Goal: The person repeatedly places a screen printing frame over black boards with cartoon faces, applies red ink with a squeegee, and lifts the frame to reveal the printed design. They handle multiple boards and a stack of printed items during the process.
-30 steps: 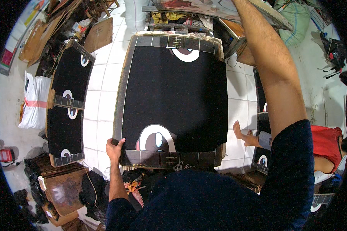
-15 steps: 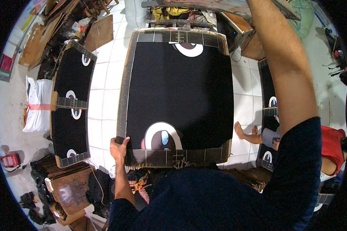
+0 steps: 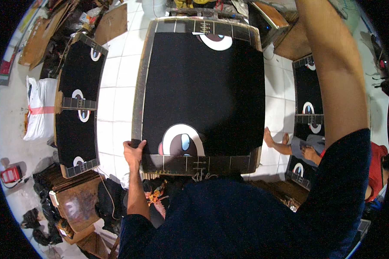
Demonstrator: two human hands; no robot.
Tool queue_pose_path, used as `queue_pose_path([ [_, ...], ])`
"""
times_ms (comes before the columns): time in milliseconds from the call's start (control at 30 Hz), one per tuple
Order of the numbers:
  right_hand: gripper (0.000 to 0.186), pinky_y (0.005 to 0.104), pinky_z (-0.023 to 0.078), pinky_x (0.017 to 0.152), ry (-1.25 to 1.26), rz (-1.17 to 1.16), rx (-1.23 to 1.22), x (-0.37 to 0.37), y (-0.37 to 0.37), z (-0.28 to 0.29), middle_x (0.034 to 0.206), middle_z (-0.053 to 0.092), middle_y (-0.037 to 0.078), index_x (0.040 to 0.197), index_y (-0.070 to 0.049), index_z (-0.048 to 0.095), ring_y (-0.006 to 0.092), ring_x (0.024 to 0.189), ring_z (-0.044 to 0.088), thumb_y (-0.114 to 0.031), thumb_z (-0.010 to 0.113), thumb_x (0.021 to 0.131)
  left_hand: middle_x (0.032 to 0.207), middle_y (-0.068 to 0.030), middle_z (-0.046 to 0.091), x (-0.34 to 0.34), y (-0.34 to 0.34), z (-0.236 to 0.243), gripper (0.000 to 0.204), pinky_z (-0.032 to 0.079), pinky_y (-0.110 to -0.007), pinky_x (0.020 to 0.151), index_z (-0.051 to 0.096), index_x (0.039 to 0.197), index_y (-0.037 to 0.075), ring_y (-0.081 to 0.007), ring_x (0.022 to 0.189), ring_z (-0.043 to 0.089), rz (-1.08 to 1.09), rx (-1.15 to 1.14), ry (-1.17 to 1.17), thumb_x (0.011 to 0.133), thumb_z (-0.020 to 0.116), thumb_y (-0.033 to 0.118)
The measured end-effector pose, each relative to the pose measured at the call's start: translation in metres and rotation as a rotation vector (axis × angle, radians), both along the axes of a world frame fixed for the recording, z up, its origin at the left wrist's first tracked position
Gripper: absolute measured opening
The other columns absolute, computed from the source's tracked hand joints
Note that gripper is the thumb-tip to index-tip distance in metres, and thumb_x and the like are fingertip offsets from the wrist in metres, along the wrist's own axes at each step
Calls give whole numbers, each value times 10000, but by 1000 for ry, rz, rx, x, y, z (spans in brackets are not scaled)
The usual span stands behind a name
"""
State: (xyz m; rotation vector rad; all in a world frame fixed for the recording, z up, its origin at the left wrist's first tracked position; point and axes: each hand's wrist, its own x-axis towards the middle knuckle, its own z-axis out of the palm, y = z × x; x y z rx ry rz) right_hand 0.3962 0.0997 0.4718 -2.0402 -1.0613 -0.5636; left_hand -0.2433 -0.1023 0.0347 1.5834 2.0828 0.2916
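Note:
In front of me lies a large board (image 3: 254,166) with a black cloth (image 3: 203,95) over it. Dark strips with white measuring lines run along its near and far ends. Printed on the cloth are a large cartoon eye (image 3: 182,137) near me and a second eye (image 3: 216,41) at the far end. My left hand (image 3: 134,151) grips the board's near left corner, thumb on top and fingers at the side edge. My right forearm (image 3: 333,64) stretches up past the top edge of the view, so that hand is out of sight.
More boards with black cloth and eye prints stand at the left (image 3: 78,125) and right (image 3: 307,86). At the right a person (image 3: 309,146) in grey and red sits low, bare feet on the tiles. A white sack (image 3: 41,108) and a wooden box (image 3: 80,207) are at the left.
The whole scene has shifted slightly upward in view. My right arm has moved a little to the right, uncovering more of the right-hand boards. My left hand keeps its grip on the corner.

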Motion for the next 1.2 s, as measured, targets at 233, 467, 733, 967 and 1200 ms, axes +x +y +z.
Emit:
queue_pose_path([
  [233, 320, 499, 522, 930, -45, 80, 105, -29, -36, -34, 1206, 712, 192, 1146, -157, 698, 408, 1143, 659, -369, 629, 916, 1255, -248, 614, 12, 11, -10, 899, 491, -481, 1024, 600, 1249, -84, -407, 1198, 599, 13, -148, 148, 741, 860, 611],
  [467, 296, 408, 559, 888, -265, 326, 369, -60, -113, -185, 1142, 723, 152, 1215, -115, 691, 315, 1061, 711, -191, 681, 930, 1550, -282, 439, 213, 92, 121, 917, 433, -473, 1129, 341, 1565, -29, -339, 1396, 505, -320, 220, -1007, 924, 777, 460],
  [733, 243, 361, 557, 874, 186, 338, 159, -128, -187, -336, 1093, 699, 113, 1156, -77, 693, 242, 1026, 695, -41, 705, 917, 1358, -138, 557, 298, 96, 100, 753, 367, -561, 1122, 460, 1488, 107, -338, 1318, 510, 543, -501, -1527, 982, 416, 664],
  [967, 246, 408, 548, 822, 235, 511, -291, -94, -89, -368, 985, 717, 145, 1074, -60, 701, 329, 950, 704, -24, 720, 832, 1366, -226, 587, 250, 93, -11, 903, 408, -502, 1093, 505, 1438, -30, -374, 1301, 545, -349, 459, -384, 802, 849, 511],
  [1200, 492, 506, 518, 900, -141, 564, -555, -53, 55, -404, 1118, 696, 109, 1231, -110, 639, 358, 1059, 651, -79, 749, 752, 1551, -167, 456, 239, 115, -27, 1129, 222, -612, 1237, 328, 1581, 38, -332, 1502, 364, -784, 458, -129, 735, 868, 557],
])
